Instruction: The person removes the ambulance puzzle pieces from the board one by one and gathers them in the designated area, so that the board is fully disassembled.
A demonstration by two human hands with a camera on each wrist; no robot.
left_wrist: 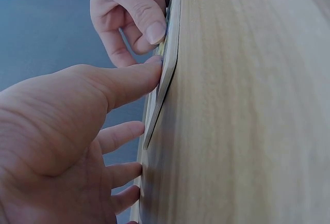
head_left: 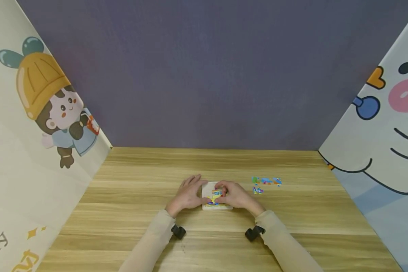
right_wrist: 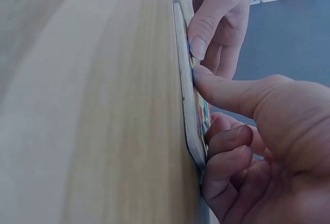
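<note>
While unplaced jigsaw pieces (head_left: 266,181) wait right of centre, spread left hand (head_left: 190,194) and curled right hand (head_left: 238,195), its grip unclear, thumb the part-filled tray (head_left: 209,186)

two grips (head_left: 188,194) (head_left: 237,195), one puzzle board (head_left: 208,186), four loose pieces (head_left: 255,181) (head_left: 266,181) (head_left: 277,181) (head_left: 257,190), two wrist cameras (head_left: 179,232) (head_left: 254,233)

Cannot see all of board (head_left: 208,187) behind right hand (head_left: 238,195). Cannot make out tiny prints on loose pieces (head_left: 266,181).

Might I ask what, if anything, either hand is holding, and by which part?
The left hand grips nothing, its thumb touching the puzzle; whether the right hand pinches anything there cannot be told.
</note>
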